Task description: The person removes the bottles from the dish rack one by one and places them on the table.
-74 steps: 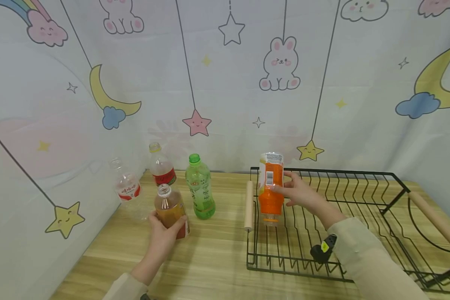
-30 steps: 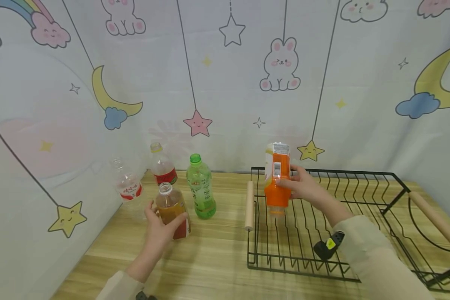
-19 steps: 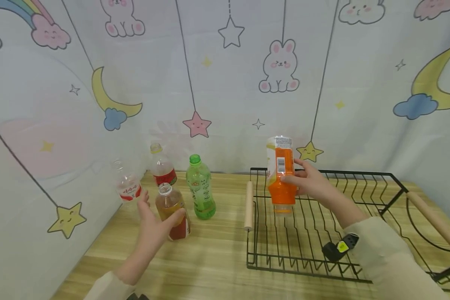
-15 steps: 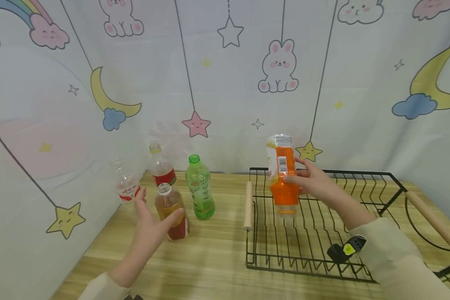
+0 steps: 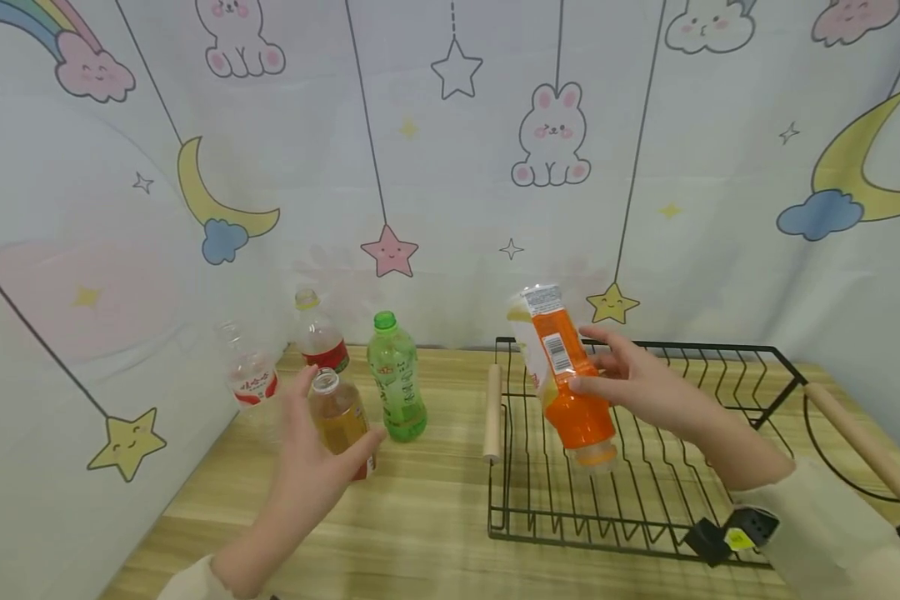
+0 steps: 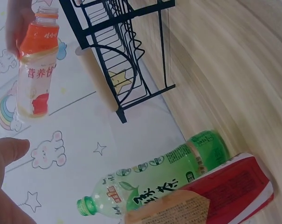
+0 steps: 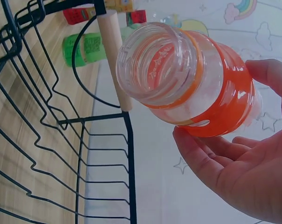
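Note:
My right hand (image 5: 637,383) grips an orange and white plastic bottle (image 5: 566,379) over the left part of the black wire dish rack (image 5: 630,529). The bottle is upside down and slanted, its uncapped mouth (image 7: 152,65) facing the right wrist camera. My left hand (image 5: 307,462) is spread, thumb apart from the fingers, in front of an upright amber bottle (image 5: 342,417) with a yellow and red label. The left wrist view shows only part of that hand, its thumb (image 6: 10,150) free of the bottles. Beside the amber bottle stands a green bottle (image 5: 396,379).
Behind and left of the amber bottle stand a clear bottle with a dark red label (image 5: 321,337) and one with a red and white label (image 5: 251,371). The rack has wooden handles (image 5: 492,412) at both ends. A printed cloth (image 5: 450,208) backs the wooden table (image 5: 420,533).
My left hand has loosened from the amber bottle and drawn back, leaving it standing. The right hand lifted the inverted orange bottle, then lowered and slanted it, its mouth swinging right.

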The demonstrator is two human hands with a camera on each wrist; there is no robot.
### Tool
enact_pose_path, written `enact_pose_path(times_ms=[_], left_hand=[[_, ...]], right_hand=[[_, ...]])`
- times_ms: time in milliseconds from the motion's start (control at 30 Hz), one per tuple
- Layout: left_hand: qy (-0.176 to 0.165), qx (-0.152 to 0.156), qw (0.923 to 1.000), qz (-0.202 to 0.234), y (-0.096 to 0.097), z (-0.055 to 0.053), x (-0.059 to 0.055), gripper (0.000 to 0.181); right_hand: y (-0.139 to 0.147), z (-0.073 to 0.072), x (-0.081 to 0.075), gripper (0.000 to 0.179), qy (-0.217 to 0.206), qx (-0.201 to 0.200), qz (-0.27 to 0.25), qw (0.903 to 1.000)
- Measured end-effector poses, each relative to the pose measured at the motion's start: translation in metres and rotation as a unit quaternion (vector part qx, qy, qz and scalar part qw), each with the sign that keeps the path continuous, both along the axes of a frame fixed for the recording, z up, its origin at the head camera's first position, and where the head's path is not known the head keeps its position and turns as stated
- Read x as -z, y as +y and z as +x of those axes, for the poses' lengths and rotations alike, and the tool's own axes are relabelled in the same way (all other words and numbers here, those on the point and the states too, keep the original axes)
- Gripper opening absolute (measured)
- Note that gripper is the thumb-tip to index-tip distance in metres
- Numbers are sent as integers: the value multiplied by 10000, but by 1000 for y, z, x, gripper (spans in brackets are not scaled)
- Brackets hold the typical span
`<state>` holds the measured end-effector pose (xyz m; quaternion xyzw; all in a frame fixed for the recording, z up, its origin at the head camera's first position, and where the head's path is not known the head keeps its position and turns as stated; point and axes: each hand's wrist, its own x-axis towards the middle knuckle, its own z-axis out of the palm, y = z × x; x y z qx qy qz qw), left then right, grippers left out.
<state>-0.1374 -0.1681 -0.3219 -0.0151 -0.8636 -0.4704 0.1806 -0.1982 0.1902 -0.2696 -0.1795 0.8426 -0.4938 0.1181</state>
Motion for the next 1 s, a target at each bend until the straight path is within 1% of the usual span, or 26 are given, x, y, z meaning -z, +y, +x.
enact_pose_path(times_ms=[67,133,200,267,400,500,600,700,833,900,1000], left_hand=[[290,115,9993,-188,5,4,1,98],[621,224,9970,-410,10,6,1,98],[895,331,9931,-683,16,9,2,97],[1187,423,9874,-955,22,10,4,95],[1392,580,9783,-1419,35,15,6,94],[1493,785,9724,-1612,44,20,7,93],[1745,968,9630,-1809,52,24,8,89],[2000,1041,9523,-2058,58,28,9,88],[2321,1134,9361,-2386,63,32,12,90],[2476,1213,9281,-2501,65,33,13,91],[2731,1349,9156,-2625,67,34,14,91]], right_hand=[[-1,6,-2,86,22,-59,19,10000],[-2,10,-4,85,-11,-131,-23,9999],[-4,15,-4,85,-104,-188,-93,9997],[-6,18,-4,84,-194,-238,-134,9994],[-11,24,-3,81,-313,-385,-219,9985],[-14,29,-1,77,-356,-482,-247,9979],[-18,33,0,73,-419,-598,-268,9970],[-22,36,3,71,-512,-791,-317,9950],[-25,42,7,69,-544,-935,-242,9938],[-27,45,9,68,-512,-962,-175,9939],[-28,48,12,68,-571,-1001,-195,9931]])
